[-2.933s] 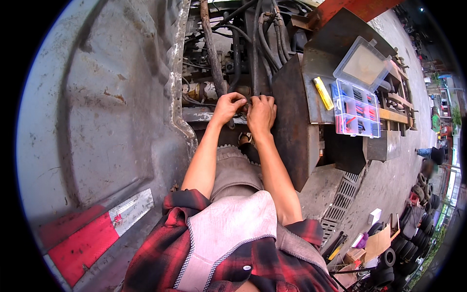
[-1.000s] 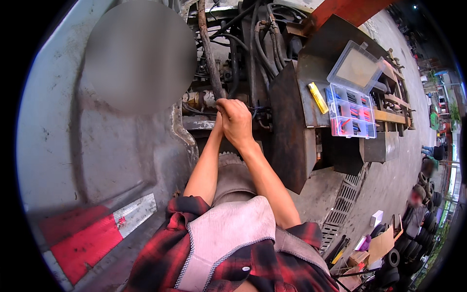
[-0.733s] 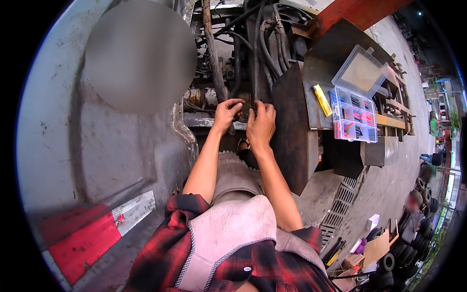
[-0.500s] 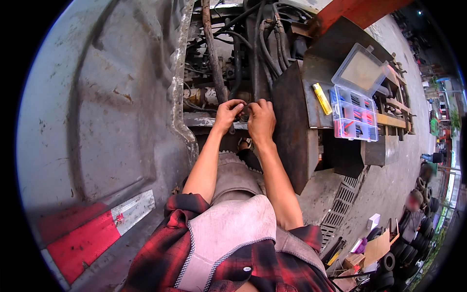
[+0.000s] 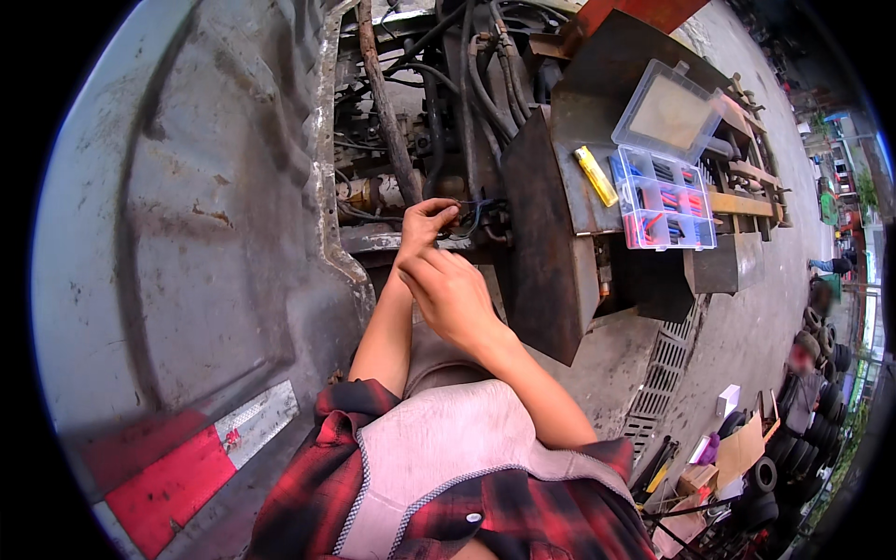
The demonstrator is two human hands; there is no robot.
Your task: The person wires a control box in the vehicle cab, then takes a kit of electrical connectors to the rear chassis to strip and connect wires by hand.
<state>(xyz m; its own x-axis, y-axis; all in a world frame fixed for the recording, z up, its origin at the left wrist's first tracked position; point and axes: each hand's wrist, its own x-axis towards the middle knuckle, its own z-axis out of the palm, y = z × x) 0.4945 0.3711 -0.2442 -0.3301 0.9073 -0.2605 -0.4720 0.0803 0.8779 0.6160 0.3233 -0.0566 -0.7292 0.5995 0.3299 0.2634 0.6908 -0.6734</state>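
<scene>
My left hand point(image 5: 429, 224) is closed in a pinch on a thin wire point(image 5: 481, 207) just left of a rusty metal box. The wire runs toward that box, and its held end is hidden by the fingers. Below it, my right hand point(image 5: 453, 294) lies across the left wrist with fingers curled together; whatever they may hold is hidden. To the right, on the metal box point(image 5: 537, 233), lie a yellow lighter-shaped stick point(image 5: 595, 175) and a clear compartment case point(image 5: 668, 246). The case's lid point(image 5: 665, 112) is raised, and short black, red and blue tubes fill its compartments.
A large grey vehicle panel point(image 5: 224, 215) rises on the left. Ahead are black hoses point(image 5: 490, 93) and a rusty rod point(image 5: 378, 103). A floor grate point(image 5: 658, 369) runs at the right, with cardboard point(image 5: 742, 453) and several tyres point(image 5: 763, 474) farther off.
My right hand has left its place beside the left fingers and come down and left over the left wrist. The left hand keeps its pinch. The view has shifted slightly.
</scene>
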